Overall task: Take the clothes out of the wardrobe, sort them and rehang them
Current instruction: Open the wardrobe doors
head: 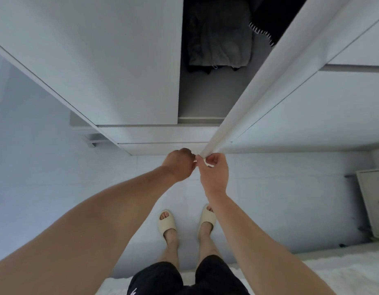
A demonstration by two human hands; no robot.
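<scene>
The white wardrobe [120,60] stands in front of me with one door [258,86] swung open, its thin edge running down toward my hands. In the dark gap hangs a grey garment [220,39], and beside it a black garment [276,15] with white stitching along its hem. My left hand [180,165] has its fingers curled at the lower corner of the door's edge. My right hand [214,171] pinches the same white corner between thumb and fingers. The two hands touch each other there.
Drawer fronts [158,135] run along the wardrobe's base. A white bedside cabinet [373,201] stands at the right. My feet in cream slippers [167,222] are on the pale floor, and a white fluffy rug [344,271] lies at the bottom right.
</scene>
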